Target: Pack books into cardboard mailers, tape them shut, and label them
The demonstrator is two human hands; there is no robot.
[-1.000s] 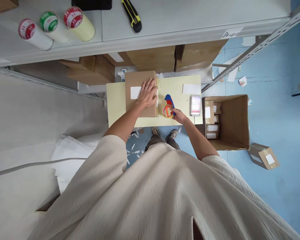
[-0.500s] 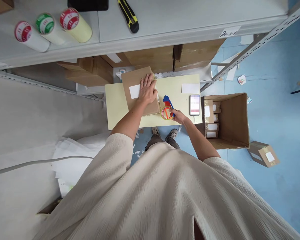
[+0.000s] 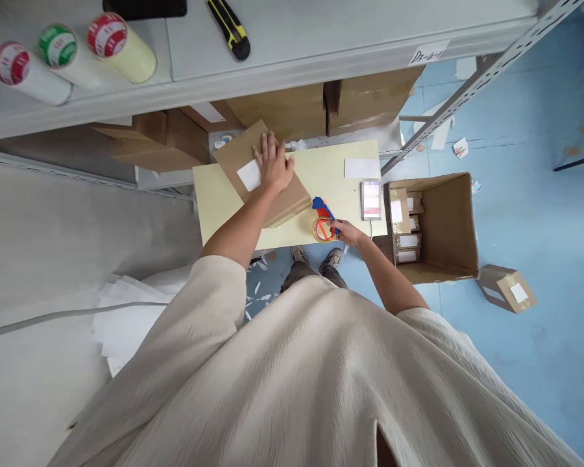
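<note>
A brown cardboard box (image 3: 288,198) with a white label (image 3: 250,175) lies turned at a slant on the pale yellow table (image 3: 214,201). On its top, towards the far edge, rests my left hand (image 3: 275,167), fingers spread and gripping nothing. My right hand (image 3: 348,232) is closed around the handle of a blue and red tape dispenser (image 3: 325,217), which carries a roll of tape. The dispenser is held near the table's front edge, just right of the box's near corner.
A phone-like device (image 3: 370,200) and a white paper (image 3: 361,168) lie on the table's right part. Beside it stands a large open carton (image 3: 448,227) holding small boxes. Overhead, a grey shelf (image 3: 292,39) bears tape rolls (image 3: 126,52) and a utility knife (image 3: 230,29).
The box has been rotated under my left hand, its far end swinging left and its near end right. My right hand still holds the tape dispenser, close to the front edge. The view shifted slightly.
</note>
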